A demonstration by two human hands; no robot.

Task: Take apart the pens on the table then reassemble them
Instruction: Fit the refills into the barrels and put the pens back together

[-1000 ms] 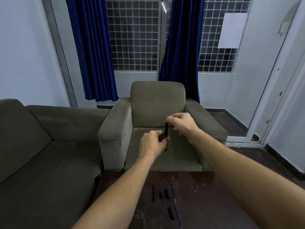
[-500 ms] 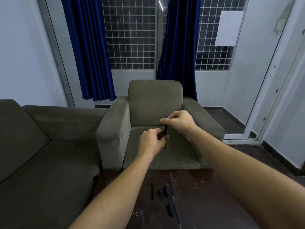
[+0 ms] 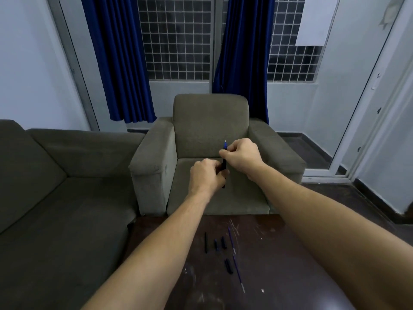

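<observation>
Left hand (image 3: 206,175): raised over the armchair seat, fingers curled around the lower part of an upright black pen barrel (image 3: 224,166).
Right hand (image 3: 242,156): fingertips pinching the barrel's upper end, where a blue refill tip (image 3: 225,145) protrudes.
Loose parts on table (image 3: 290,253): one long black piece (image 3: 206,242), three short dark pieces, two blue refills.
Surroundings: sofa (image 3: 55,198) at left, armchair (image 3: 211,121) beyond the hands.

A dark, scratched table (image 3: 279,260) carries loose pen parts: a black barrel (image 3: 206,242), two short caps (image 3: 220,243) just right of it, two refills (image 3: 234,258) beyond.
</observation>
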